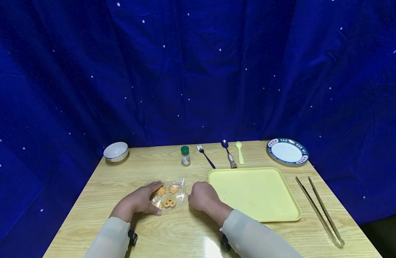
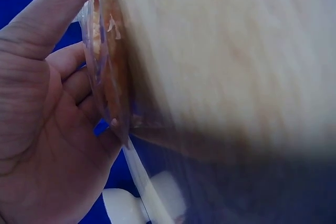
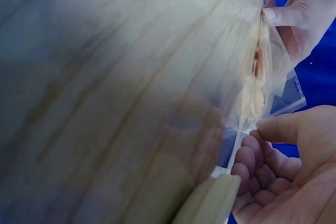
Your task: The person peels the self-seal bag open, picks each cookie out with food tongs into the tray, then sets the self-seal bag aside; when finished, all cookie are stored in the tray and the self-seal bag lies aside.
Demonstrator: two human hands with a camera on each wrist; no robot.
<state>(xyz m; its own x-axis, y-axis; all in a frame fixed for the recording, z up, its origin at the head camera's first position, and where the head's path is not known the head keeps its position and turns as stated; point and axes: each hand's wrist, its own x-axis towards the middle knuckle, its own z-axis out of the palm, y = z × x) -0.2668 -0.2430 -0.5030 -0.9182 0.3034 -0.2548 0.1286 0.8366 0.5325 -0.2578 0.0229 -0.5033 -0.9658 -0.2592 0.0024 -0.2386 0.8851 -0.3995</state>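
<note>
Your left hand (image 1: 141,197) sits at the left end of a clear packet (image 1: 169,195) of cookies, its fingers by the far edge and its thumb at the near edge, spread wide apart with the packet's end between them. Your right hand (image 1: 202,195) is at the opposite end: its fingers are curled in, and its thumb and forefinger pinch the packet's edge. The packet therefore lies between your two hands on the wood-grained counter (image 1: 159,233), just left of your right hand.

Count one packet. Inside it you can make out three cookies plainly: two ridged, swirled ones along the far side and one pretzel-shaped cookie (image 1: 169,203) nearer you. Part of a fourth shows beside your left thumb, mostly hidden.

Around these you have one pale yellow tray (image 1: 256,193), just right of your right hand, and one pair of metal tongs (image 1: 316,210) beyond it. Along the back stand or lie one white bowl (image 1: 116,151) at the left corner, one small green-capped jar (image 1: 185,157), one fork (image 1: 207,157), two spoons, a dark one (image 1: 230,156) and a light yellow one (image 1: 240,153), and one dark-rimmed plate (image 1: 286,152) at the right corner.
</note>
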